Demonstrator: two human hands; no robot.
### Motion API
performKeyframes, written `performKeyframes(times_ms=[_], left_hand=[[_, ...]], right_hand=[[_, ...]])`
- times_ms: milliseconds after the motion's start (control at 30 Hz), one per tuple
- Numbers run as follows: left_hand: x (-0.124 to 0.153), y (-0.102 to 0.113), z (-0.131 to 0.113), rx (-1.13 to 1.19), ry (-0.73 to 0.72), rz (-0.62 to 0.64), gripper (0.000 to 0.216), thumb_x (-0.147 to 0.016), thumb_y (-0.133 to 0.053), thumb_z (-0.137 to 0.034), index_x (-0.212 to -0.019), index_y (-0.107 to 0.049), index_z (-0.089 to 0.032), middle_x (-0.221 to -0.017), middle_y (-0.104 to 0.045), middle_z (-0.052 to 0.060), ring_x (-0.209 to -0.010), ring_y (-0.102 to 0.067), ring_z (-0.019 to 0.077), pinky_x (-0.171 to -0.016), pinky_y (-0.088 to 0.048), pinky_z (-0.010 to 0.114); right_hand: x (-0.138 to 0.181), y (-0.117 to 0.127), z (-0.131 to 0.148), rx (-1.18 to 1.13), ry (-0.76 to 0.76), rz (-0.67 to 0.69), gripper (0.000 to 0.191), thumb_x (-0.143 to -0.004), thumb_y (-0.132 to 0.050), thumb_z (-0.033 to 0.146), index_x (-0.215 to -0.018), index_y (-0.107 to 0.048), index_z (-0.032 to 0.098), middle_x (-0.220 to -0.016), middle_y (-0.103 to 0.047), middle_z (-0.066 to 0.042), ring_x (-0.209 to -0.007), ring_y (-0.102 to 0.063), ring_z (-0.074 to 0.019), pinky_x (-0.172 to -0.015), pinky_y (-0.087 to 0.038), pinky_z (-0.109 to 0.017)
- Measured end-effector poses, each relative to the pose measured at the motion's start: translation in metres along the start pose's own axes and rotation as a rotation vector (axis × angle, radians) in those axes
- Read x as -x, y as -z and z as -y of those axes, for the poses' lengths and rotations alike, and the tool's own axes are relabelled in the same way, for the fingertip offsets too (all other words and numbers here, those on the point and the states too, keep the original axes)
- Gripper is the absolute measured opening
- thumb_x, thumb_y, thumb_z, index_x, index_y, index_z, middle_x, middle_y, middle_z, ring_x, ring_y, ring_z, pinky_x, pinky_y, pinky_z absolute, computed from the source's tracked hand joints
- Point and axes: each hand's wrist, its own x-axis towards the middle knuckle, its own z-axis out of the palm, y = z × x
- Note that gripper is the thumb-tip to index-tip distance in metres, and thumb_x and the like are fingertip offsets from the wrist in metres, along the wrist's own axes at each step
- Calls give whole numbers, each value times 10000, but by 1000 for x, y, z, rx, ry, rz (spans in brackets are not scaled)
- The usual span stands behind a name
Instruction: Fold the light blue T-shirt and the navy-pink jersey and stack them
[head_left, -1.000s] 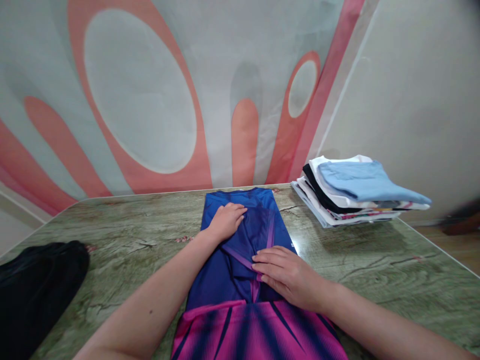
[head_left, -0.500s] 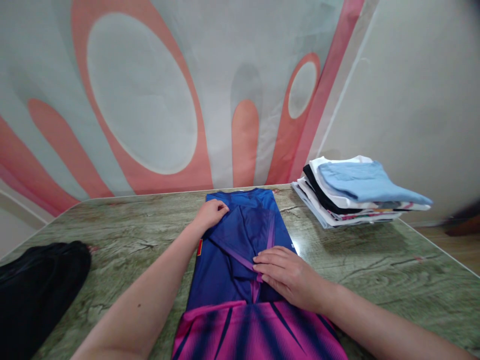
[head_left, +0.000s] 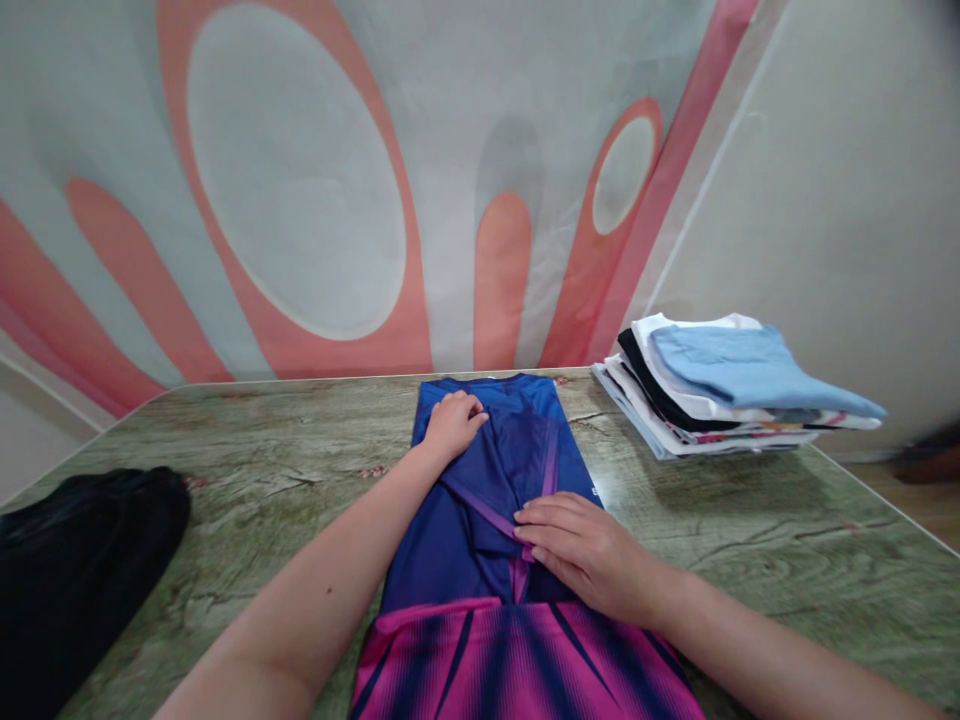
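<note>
A blue and magenta sports shirt (head_left: 435, 550) lies lengthwise before me, its sides folded inward and its pink striped lower part nearest to me. Close to the shirt's collar, my left hand (head_left: 454, 425) is closed, fingertips curled together on the dark blue folded sleeve (head_left: 517, 455). My right hand (head_left: 577, 545) rests on the right half of the shirt, its fingers stretched out side by side across the purple sleeve hem. What lies under the right palm is hidden.
A stack of folded clothes (head_left: 720, 400), light blue on top, stands at the table's back right. Dark clothing (head_left: 97, 570) lies at the left edge. The wood-patterned table (head_left: 300, 480) meets a wall with a red and white pattern behind the shirt.
My left hand has moved right, from the shirt's left edge in over the folded sleeve. My right hand stays at the purple hem. The whole view has shifted slightly.
</note>
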Motion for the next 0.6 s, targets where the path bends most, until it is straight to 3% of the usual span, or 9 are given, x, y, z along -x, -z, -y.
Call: performKeyframes(times_ms=[200,400,600], left_hand=[[7,18,-7,58,-89,-108,124,-863,-553,-217,-968,-618,-215,-1002,-621,51,-975,-569,204,-873,-430,313],[11,27,-9,238,-225,349,63,-794,-607,-227,-824,-660,-209,-746,-651,-16,-689,-598,144,-629,-428,218],[15,29,-16,220,-241,340,53,-787,-616,-244,-797,-649,-203,-739,-649,-12,-678,-585,141,-618,-411,217]], right_hand=[[1,0,0,-23,-24,-13,284,-930,-508,176,-1196,-603,203,-1099,-668,-70,-1082,-576,-190,-958,-467,-381],[1,2,1,-48,-24,-14,242,-937,-488,180,-1137,-624,194,-1010,-670,-71,-1026,-580,-196,-914,-475,-386],[-1,6,3,-48,-19,-17,219,-945,-481,197,-1099,-636,190,-974,-668,-72,-992,-586,-190,-888,-476,-371]])
